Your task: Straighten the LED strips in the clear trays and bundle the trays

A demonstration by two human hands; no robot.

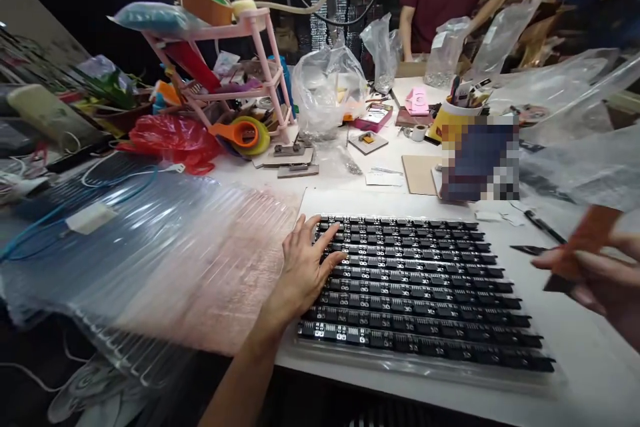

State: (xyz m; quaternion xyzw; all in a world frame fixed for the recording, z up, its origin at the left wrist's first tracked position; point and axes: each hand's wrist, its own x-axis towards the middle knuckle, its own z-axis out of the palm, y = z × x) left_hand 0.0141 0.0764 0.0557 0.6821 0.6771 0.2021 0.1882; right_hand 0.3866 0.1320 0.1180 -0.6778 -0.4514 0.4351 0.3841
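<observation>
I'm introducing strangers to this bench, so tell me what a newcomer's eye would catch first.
First, the rows of black strips in the foreground, the left hand spread over their left end. Then the pink rack behind at left, a brown tape roll on top, and the red plastic bag beside its base.

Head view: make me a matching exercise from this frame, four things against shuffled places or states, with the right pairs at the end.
Things
1. Left hand
2. Right hand
3. Black strips
4. Red plastic bag

Places or states
A. Laid out in parallel rows
B. By the pink rack
C. Gripping a dark-tipped tool
D. Spread at the left side of the rows

Pairs: 1-D, 2-C, 3-A, 4-B
</observation>
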